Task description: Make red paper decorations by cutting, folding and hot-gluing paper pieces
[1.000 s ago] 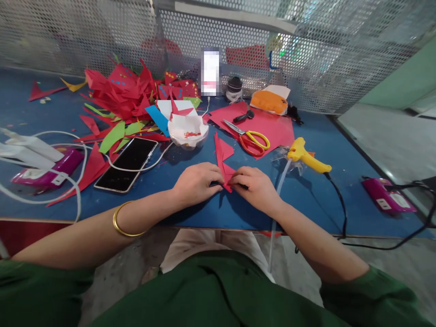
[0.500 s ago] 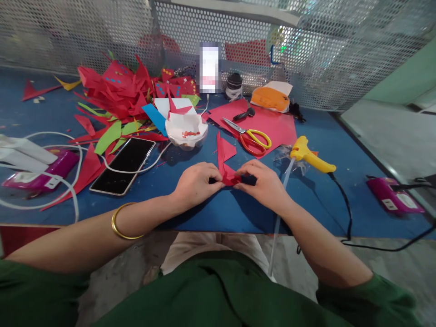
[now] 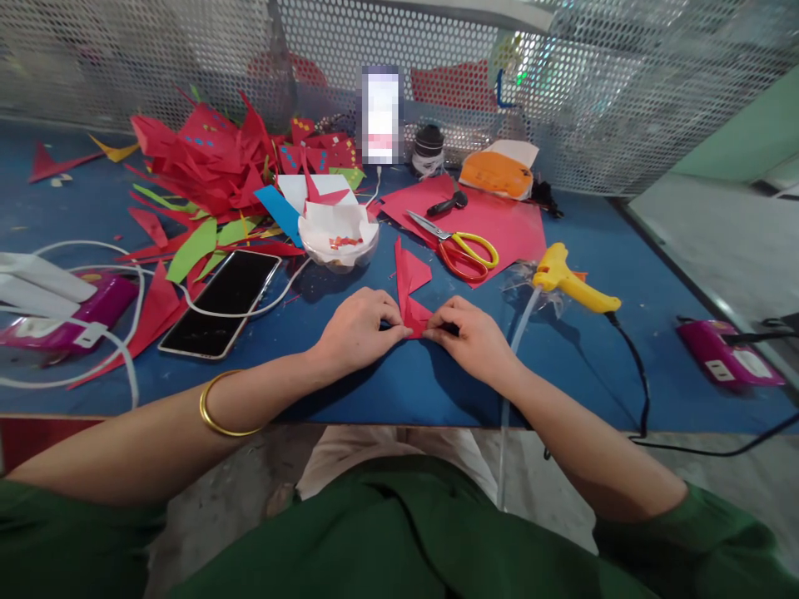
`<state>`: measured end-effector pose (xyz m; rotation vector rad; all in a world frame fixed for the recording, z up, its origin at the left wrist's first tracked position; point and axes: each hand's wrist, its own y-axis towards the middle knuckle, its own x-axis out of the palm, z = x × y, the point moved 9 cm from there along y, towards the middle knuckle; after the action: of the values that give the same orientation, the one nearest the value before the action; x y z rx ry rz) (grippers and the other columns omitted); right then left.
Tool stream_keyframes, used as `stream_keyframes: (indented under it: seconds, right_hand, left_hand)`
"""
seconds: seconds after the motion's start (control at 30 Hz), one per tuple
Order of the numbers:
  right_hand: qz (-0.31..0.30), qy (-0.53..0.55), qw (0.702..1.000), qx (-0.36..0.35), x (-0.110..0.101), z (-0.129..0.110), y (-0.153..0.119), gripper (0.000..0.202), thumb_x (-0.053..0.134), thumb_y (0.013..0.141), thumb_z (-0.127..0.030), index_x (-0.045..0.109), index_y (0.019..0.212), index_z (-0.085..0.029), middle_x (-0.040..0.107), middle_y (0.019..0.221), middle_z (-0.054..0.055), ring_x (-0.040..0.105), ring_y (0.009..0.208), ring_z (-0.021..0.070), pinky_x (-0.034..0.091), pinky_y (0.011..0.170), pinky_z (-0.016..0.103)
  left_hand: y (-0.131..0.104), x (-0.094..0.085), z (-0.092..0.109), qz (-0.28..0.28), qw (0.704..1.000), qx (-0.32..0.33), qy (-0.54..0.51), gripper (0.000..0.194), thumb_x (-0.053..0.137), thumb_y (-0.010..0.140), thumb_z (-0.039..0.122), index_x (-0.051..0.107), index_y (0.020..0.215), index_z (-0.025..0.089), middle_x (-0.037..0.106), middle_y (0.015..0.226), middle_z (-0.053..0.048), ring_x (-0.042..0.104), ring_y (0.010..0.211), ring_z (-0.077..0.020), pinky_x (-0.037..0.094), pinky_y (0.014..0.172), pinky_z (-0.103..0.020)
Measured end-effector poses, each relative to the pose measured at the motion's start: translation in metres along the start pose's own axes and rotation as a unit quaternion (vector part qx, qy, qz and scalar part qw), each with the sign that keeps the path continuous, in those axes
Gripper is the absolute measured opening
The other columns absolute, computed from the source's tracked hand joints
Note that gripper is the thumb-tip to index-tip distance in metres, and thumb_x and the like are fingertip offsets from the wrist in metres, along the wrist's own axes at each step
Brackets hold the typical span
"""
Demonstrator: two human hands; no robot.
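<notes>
A folded piece of red paper lies on the blue table in front of me, its long pointed end away from me. My left hand pinches its near left corner between thumb and fingers. On the near right edge, my right hand has thumb and fingertips closed on the same paper. Just beyond it are scissors with red and yellow handles, partly on a sheet of red paper. A bowl lined with white paper holds small red bits.
A yellow glue gun with a long clear stick lies right. A phone with a white cable across it lies left, near a purple power strip. Red paper pieces are heaped behind. A perforated metal screen closes the back.
The near part of the red paper has gone from raised and curled to flatter on the table. Both hands keep hold, the right one slightly closer to the left.
</notes>
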<state>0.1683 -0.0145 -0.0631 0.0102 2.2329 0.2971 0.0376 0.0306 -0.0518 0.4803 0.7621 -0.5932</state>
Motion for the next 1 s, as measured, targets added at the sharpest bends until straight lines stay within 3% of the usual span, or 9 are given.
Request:
stream_keyframes:
  seconds: [0.43, 0.63, 0.73, 0.83, 0.93, 1.0]
  right_hand:
    - [0.022, -0.001, 0.999, 0.03, -0.002, -0.001, 0.001, 0.015, 0.071, 0.079, -0.018, 0.062, 0.067, -0.02, 0.057, 0.075, -0.001, 0.054, 0.067, 0.0139, 0.042, 0.063, 0.03]
    - [0.033, 0.006, 0.999, 0.022, -0.003, -0.001, 0.001, 0.015, 0.071, 0.078, -0.017, 0.062, 0.067, -0.021, 0.057, 0.074, -0.001, 0.055, 0.067, 0.0141, 0.043, 0.063, 0.03]
    - [0.024, 0.003, 0.999, 0.034, -0.002, 0.0, 0.001, 0.015, 0.072, 0.078, -0.017, 0.062, 0.067, -0.02, 0.058, 0.075, 0.0, 0.055, 0.068, 0.0146, 0.044, 0.064, 0.03]
    - [0.015, 0.0, 0.999, 0.042, -0.001, 0.001, 0.002, 0.015, 0.072, 0.079, -0.017, 0.062, 0.068, -0.02, 0.057, 0.076, 0.0, 0.055, 0.068, 0.0149, 0.044, 0.065, 0.03]
    - [0.011, -0.004, 0.999, 0.041, -0.001, 0.001, 0.002, 0.015, 0.073, 0.078, -0.017, 0.062, 0.068, -0.02, 0.057, 0.076, 0.0, 0.054, 0.067, 0.0147, 0.043, 0.064, 0.03]
    - [0.01, -0.008, 0.999, 0.041, -0.002, 0.0, 0.002, 0.015, 0.073, 0.078, -0.017, 0.062, 0.069, -0.02, 0.057, 0.077, 0.0, 0.054, 0.068, 0.0147, 0.043, 0.064, 0.03]
  left_hand:
    - [0.002, -0.001, -0.008, 0.031, 0.999, -0.039, 0.011, 0.016, 0.076, 0.075, 0.023, 0.07, 0.06, 0.021, 0.071, 0.085, -0.002, 0.061, 0.082, -0.0185, 0.044, 0.079, -0.034]
    - [0.001, -0.003, -0.007, 0.044, 0.998, -0.037, 0.035, 0.024, 0.08, 0.072, 0.025, 0.059, 0.061, 0.019, 0.064, 0.082, -0.002, 0.059, 0.079, -0.0182, 0.045, 0.075, -0.033]
    - [-0.001, -0.008, 0.001, 0.062, 0.995, -0.007, 0.077, 0.024, 0.079, 0.073, 0.027, 0.058, 0.068, 0.019, 0.062, 0.087, -0.004, 0.058, 0.083, -0.0196, 0.044, 0.075, -0.033]
    - [-0.004, -0.009, 0.015, 0.071, 0.987, 0.065, 0.126, 0.015, 0.075, 0.08, 0.028, 0.063, 0.081, 0.018, 0.067, 0.1, -0.007, 0.058, 0.096, -0.0236, 0.042, 0.082, -0.037]
    - [-0.006, -0.002, 0.028, 0.027, 0.981, 0.135, 0.136, 0.011, 0.061, 0.091, 0.029, 0.069, 0.088, 0.022, 0.072, 0.104, -0.005, 0.058, 0.106, -0.0249, 0.038, 0.092, -0.04]
    - [-0.006, 0.0, 0.026, 0.004, 0.99, 0.115, 0.086, 0.019, 0.057, 0.093, 0.03, 0.072, 0.083, 0.024, 0.075, 0.096, -0.004, 0.06, 0.104, -0.0239, 0.036, 0.097, -0.042]
